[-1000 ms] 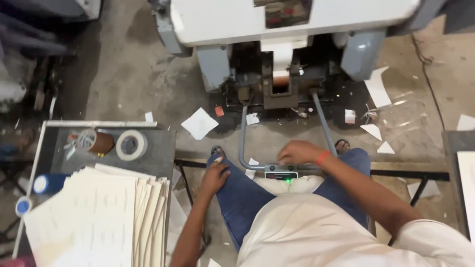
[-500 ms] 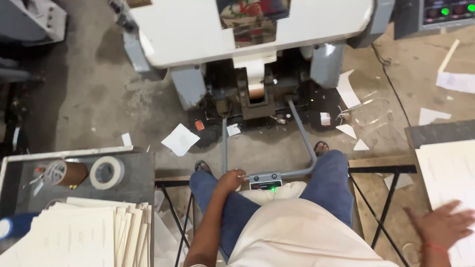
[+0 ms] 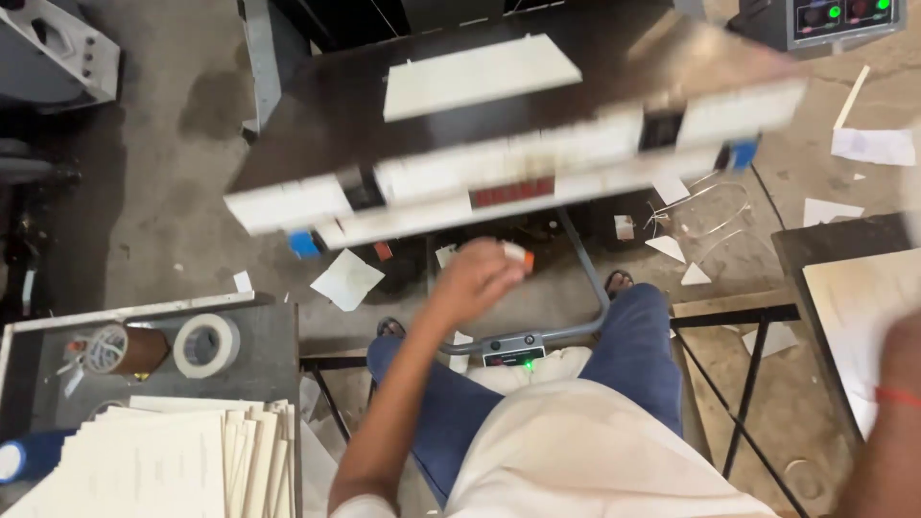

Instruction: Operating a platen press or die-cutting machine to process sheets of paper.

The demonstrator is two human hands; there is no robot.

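Observation:
My left hand [image 3: 477, 276] is raised over my lap, just below the front edge of a large machine table [image 3: 518, 187]. Its fingers are curled, and a small white and orange piece [image 3: 518, 254] sits pinched at the fingertips. A flat white paper stack [image 3: 480, 77] lies on the dark machine top. At the right edge of the view my right hand [image 3: 900, 350] is blurred. It rests over pale sheets [image 3: 849, 302] on a side table, and a red band shows on the wrist. I sit in blue trousers with a metal foot bar [image 3: 537, 338] in front of me.
A left tray table [image 3: 278, 355] holds fanned cream sheets [image 3: 173, 451], a white tape roll [image 3: 206, 345], a brown tape roll [image 3: 125, 350] and a blue bottle [image 3: 24, 459]. Paper scraps [image 3: 347, 279] litter the concrete floor. A control box with green lights [image 3: 844, 17] stands at the top right.
My view has tilted up and the machine table now fills the top. My left hand rose from my knee toward the machine's front edge. My right hand stays at the right side table.

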